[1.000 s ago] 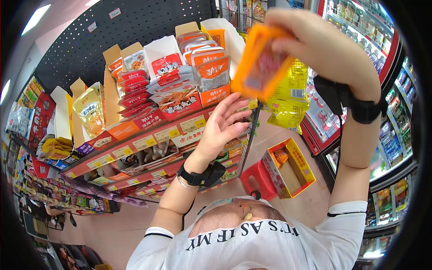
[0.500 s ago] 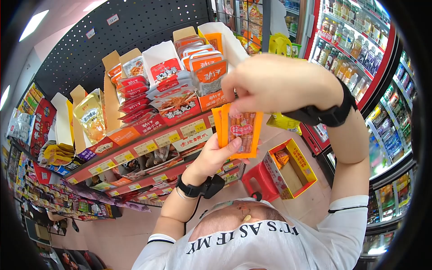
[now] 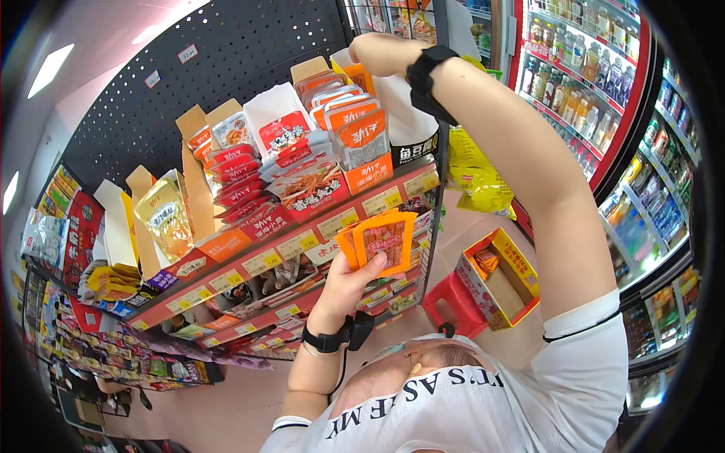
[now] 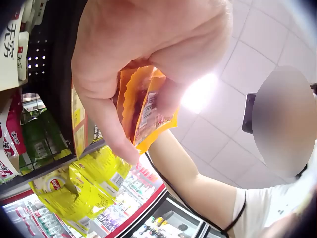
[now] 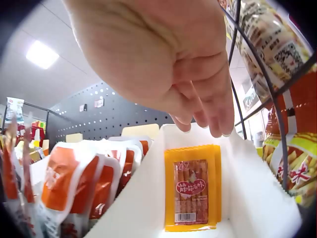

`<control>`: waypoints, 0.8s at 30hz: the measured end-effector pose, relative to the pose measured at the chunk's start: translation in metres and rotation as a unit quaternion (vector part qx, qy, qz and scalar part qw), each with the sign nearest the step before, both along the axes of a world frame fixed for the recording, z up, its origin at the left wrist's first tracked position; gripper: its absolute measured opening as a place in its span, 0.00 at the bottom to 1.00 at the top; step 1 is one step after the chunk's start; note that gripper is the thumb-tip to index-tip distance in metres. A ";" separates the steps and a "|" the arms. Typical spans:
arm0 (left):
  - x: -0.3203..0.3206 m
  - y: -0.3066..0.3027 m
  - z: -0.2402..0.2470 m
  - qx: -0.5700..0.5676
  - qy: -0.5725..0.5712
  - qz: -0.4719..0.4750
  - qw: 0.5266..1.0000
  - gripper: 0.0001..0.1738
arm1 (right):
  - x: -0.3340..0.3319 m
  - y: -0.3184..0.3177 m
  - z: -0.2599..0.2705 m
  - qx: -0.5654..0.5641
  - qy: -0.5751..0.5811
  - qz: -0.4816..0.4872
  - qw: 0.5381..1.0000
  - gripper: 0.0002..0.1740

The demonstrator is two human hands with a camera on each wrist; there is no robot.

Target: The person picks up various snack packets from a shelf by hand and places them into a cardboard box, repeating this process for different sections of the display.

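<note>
My left hand [image 3: 341,293] holds a small fan of orange snack packets [image 3: 387,243] in front of the shelf, thumb across the front one. The left wrist view shows the same packets [image 4: 141,106] between thumb and fingers. Farther back, my right hand [image 3: 387,56] reaches over a white display box [image 3: 404,109] at the shelf's right end. In the right wrist view, the fingers of this hand [image 5: 163,54] point down, apart from the orange packets [image 5: 192,191] standing inside the box. Those packets show a clear window with reddish sticks.
Boxes of orange-and-silver pouches [image 3: 361,140] stand left of the white box. A wire rack [image 5: 267,79] rises at its right. Yellow bags [image 3: 483,187] hang off the shelf end. On the floor are a red stool [image 3: 457,306] and an open carton [image 3: 521,306] containing orange packets.
The right hand brought orange packets down to the left hand, which took hold of them. The right hand then let go and moved up and back over the white box.
</note>
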State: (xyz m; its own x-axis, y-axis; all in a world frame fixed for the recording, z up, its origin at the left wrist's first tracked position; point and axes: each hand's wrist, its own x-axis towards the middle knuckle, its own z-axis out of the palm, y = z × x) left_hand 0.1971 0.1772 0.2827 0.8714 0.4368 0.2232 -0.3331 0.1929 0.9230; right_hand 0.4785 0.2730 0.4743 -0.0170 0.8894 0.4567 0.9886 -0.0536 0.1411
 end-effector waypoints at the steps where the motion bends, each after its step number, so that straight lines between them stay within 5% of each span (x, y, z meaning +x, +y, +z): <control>1: -0.003 0.001 -0.002 -0.001 -0.003 0.010 1.000 0.22 | -0.001 0.005 -0.001 0.005 0.003 -0.001 1.000 0.10; 6: -0.015 0.005 -0.005 -0.030 -0.007 0.025 0.999 0.20 | -0.016 0.013 -0.002 -0.072 0.108 -0.035 0.991 0.15; 24: 0.000 0.003 -0.003 0.025 0.022 0.006 0.999 0.23 | -0.031 -0.037 0.006 0.071 -0.060 -0.024 0.995 0.09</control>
